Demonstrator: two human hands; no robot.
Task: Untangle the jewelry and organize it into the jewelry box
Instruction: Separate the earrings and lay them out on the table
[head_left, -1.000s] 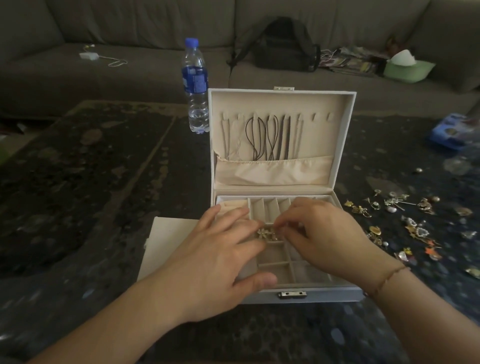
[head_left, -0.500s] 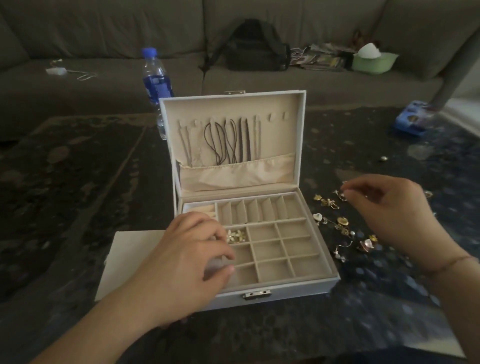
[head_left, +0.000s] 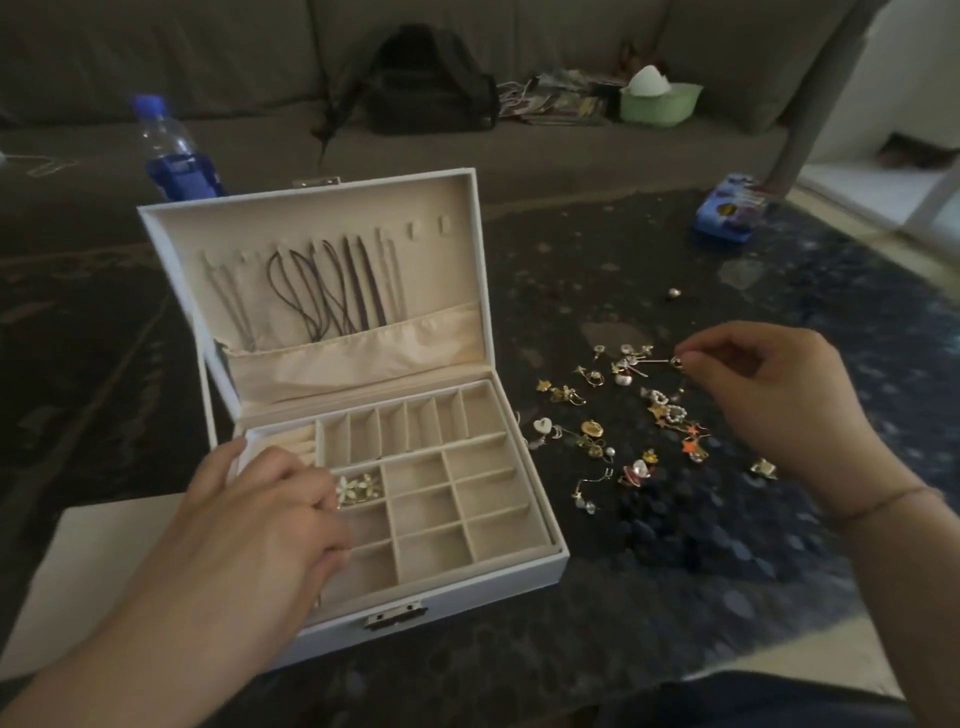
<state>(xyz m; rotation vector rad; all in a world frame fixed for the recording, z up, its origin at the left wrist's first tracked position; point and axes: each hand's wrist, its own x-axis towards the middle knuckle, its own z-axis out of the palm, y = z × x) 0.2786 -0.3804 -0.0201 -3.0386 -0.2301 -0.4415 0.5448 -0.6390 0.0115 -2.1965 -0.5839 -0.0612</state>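
The white jewelry box (head_left: 524, 577) sits open on the dark desk (head_left: 675, 597), its lid standing up at the back. Dark cords (head_left: 332, 291) hang inside the lid. The left hand (head_left: 260, 525) rests on the left side of the box with its fingers curled over the little cups. I cannot tell if it holds anything. Just beside its fingertips, a flower-shaped piece (head_left: 358, 488) lies in one cup. The other cups look bare.

The right hand (head_left: 769, 395) is off to the right of the box, above the desk. Its thumb and finger pinch a small gold earring (head_left: 676, 362). A pile of loose jewelry (head_left: 623, 415) is spread on the desk between the box and the right hand.

A water bottle (head_left: 171, 150) stands behind the box.
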